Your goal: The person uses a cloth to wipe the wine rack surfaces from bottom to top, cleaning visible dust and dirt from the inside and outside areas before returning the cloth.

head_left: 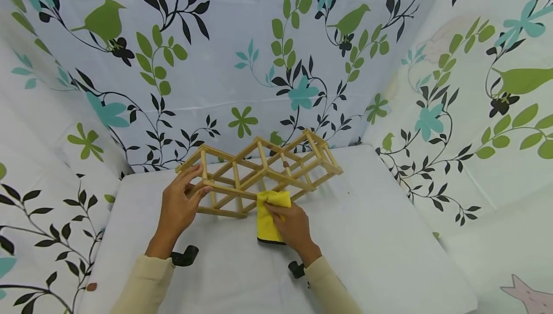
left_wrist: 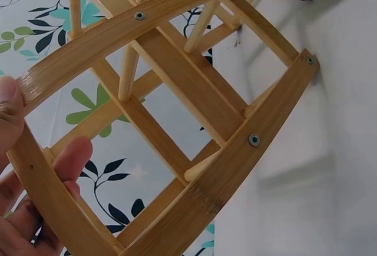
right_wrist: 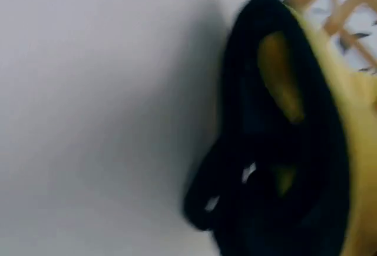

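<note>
Your left hand point(head_left: 179, 203) curls around one end of the wooden rack point(left_wrist: 185, 85) near the worktop's point(head_left: 367, 256) far edge; your right hand point(head_left: 294, 227) pinches a yellow cloth point(head_left: 270, 223) at its near side. Uneven pushing could swivel the frame (a bolt head point(left_wrist: 254, 140) might snag the cloth, too). Smooth, grained slats point(left_wrist: 206, 191), round dowels point(left_wrist: 129, 73), soft black-hemmed fabric.

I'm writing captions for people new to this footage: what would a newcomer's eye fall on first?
Probably the bright yellow cloth, bunched in the right hand at the near side of the wooden lattice rack. The rack likely comes next, zigzagging over the far part of the white tabletop, its left end gripped by the left hand. Behind hangs a printed fabric backdrop with green birds.
</note>
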A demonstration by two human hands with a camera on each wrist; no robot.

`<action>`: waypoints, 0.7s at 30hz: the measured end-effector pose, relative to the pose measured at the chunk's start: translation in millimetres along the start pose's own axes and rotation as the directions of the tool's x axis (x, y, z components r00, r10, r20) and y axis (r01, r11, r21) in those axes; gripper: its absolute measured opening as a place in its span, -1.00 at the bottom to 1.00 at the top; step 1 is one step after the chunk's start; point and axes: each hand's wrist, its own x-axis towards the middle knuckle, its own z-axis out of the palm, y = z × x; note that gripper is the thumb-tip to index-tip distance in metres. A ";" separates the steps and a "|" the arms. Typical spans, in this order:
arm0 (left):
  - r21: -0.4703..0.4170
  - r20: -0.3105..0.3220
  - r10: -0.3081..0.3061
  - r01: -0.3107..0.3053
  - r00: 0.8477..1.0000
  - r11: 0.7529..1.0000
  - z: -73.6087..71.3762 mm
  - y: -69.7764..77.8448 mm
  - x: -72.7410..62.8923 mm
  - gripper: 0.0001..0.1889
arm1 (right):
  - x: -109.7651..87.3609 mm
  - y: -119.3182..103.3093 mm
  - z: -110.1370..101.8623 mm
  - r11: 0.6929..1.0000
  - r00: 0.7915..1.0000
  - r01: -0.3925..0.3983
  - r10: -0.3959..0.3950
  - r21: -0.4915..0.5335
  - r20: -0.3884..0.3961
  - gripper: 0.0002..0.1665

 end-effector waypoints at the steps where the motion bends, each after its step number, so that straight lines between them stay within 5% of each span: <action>1: -0.003 0.006 -0.002 0.002 1.000 1.000 0.5 -0.1 0.1 -0.35 | -1.4 3.1 0.4 0.998 0.998 -0.058 0.058 -0.032 0.013 -0.67; 5: -0.004 0.028 -0.007 0.007 1.000 1.000 2.7 -0.8 0.3 -0.35 | -8.1 17.6 -2.8 0.961 0.969 -0.246 0.247 -0.124 -0.012 -0.67; 11: -0.008 0.011 -0.008 0.008 1.000 1.000 -1.4 -1.4 0.7 -0.34 | 0.5 22.0 -7.1 1.000 0.993 -0.026 0.025 -0.010 -0.112 -0.70; 17: -0.005 0.014 -0.013 0.013 1.000 1.000 -2.7 -1.0 1.0 -0.34 | 5.1 38.2 -16.4 0.964 0.966 -0.257 0.254 -0.067 -0.040 -0.64; 21: -0.001 0.008 -0.003 0.003 1.000 1.000 -2.8 -0.9 2.2 -0.35 | 6.6 36.6 -30.4 0.980 0.971 -0.183 0.167 -0.081 -0.172 -0.67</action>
